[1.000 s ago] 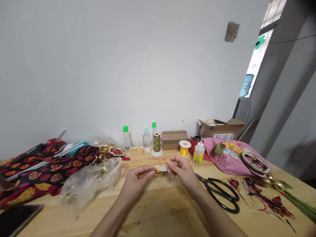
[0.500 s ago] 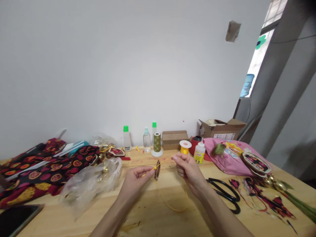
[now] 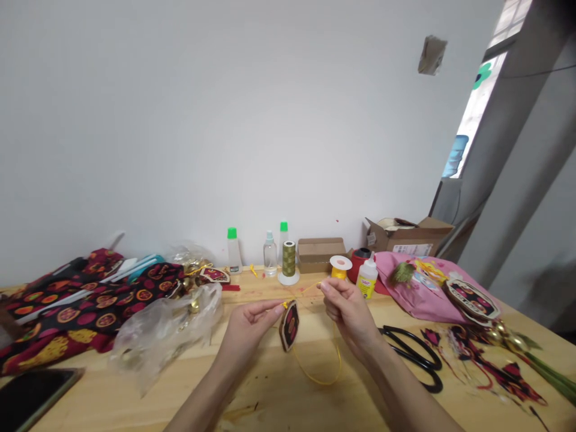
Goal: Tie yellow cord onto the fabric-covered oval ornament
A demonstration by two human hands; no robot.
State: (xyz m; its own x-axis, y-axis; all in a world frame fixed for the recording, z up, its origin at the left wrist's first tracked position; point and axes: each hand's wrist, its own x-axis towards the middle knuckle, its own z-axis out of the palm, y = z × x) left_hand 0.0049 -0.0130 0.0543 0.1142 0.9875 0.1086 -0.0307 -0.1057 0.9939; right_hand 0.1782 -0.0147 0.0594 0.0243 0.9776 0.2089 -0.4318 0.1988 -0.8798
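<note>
My left hand pinches a yellow cord at its knot, right above a small dark red and black pendant with a pale edge. The pendant hangs from that knot, its patterned face partly turned to me. Between thumb and forefinger my right hand grips another stretch of the yellow cord, drawn out between both hands. From there the cord droops in a loose loop over the wooden table. Behind the right hand stand a spool of yellow cord and a glue bottle with a yellow label.
Black-handled scissors lie by my right forearm, with fabric scraps farther right. A pink bag and cardboard box sit behind. A clear plastic bag, patterned fabric and phone are left.
The pendant has swung from edge-on to showing its patterned face. Both hands keep their pinch on the cord. The view has shifted slightly.
</note>
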